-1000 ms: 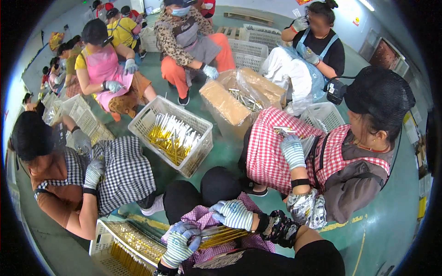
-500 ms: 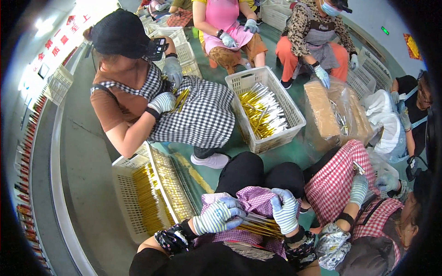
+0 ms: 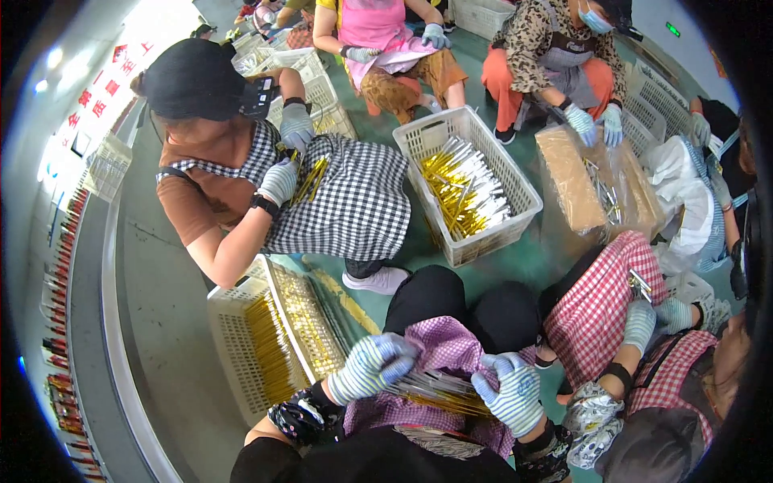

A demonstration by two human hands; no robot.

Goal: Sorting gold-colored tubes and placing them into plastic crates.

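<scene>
**Packages and signs around the circle**

A brown carton [image 3: 592, 181] lined with clear plastic film stands on the green floor at upper right, just beside the white crate. A white plastic bag [image 3: 684, 189] lies right of it. Red characters [image 3: 101, 84] run along the pale wall at upper left. A small green sign [image 3: 673, 30] glows on the far wall at top right.

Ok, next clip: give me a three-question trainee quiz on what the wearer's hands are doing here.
1. True or false: both hands wear striped work gloves.
2. What do the left hand and right hand hold between them? A) a cardboard box B) a bundle of thin gold and silver rods C) a red cloth
3. Fill in: the bundle rests over a purple checked ____ on the lap.

Key: 1 true; 2 B; 3 apron.
</scene>
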